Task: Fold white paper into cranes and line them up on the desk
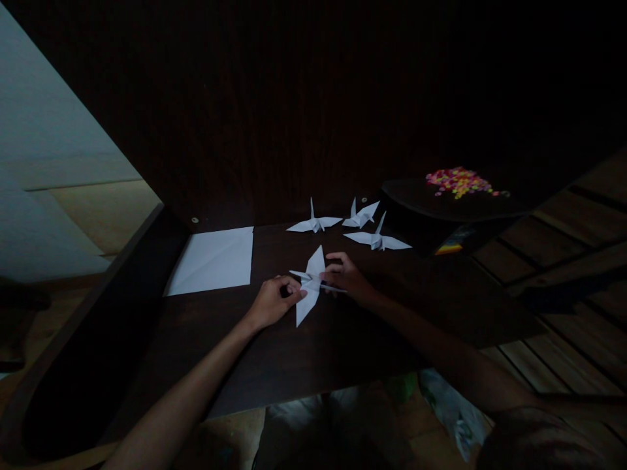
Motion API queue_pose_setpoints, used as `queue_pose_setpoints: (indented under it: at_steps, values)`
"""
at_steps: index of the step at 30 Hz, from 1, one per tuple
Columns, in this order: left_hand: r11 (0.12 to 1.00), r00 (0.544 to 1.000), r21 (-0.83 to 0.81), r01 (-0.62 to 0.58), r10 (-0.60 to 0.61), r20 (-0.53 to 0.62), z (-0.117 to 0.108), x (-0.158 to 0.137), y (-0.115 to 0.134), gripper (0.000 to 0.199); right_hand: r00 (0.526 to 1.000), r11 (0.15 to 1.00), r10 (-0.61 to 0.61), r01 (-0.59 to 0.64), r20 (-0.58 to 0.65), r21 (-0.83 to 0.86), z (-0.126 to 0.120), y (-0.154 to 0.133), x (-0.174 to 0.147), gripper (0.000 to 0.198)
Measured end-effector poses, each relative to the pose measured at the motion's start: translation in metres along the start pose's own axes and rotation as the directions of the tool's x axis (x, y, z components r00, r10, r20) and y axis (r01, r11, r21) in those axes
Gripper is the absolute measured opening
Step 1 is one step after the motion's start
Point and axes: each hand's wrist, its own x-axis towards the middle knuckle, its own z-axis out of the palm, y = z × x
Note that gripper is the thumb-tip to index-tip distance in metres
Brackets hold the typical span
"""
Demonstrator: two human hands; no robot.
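A white origami paper crane (309, 287) with spread wings is between my hands, just above or on the dark desk. My left hand (275, 300) pinches it near the body, thumb and fingers closed at the lower wing. On the other side my right hand (347, 277) grips its body near the thin point that sticks out to the right; some of those fingers are curled and partly in shadow. Behind it stand three finished cranes: one on the left (314, 224), one farther back (361, 215) and one nearer on the right (377, 240).
Sheets of white paper (213, 261) lie at the left of the desk (274, 365). A small raised shelf (411, 199) at right carries a pile of colourful little pieces (459, 181). A dark panel (274, 117) rises at the back, and a side board (98, 326) bounds the left.
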Motion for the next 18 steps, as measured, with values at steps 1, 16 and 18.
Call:
queue_pose_setpoints:
  at_steps: [1,16,18]
  values:
    - [0.996,1.000,-0.082,0.027,-0.027,-0.001,0.000,0.001,-0.001,0.025,1.000,0.999,0.002,-0.002,-0.016,0.032,0.002,-0.001,-0.001,0.056]
    - [0.830,0.942,-0.481,0.284,-0.148,0.301,-0.001,-0.003,0.000,0.035,0.978,0.927,0.198,-0.209,0.067,0.310,0.009,-0.007,-0.013,0.038]
    - [0.836,0.945,-0.478,0.271,-0.137,0.297,0.000,-0.003,-0.002,0.035,0.976,0.928,0.195,-0.214,0.092,0.304,0.007,-0.006,-0.013,0.036]
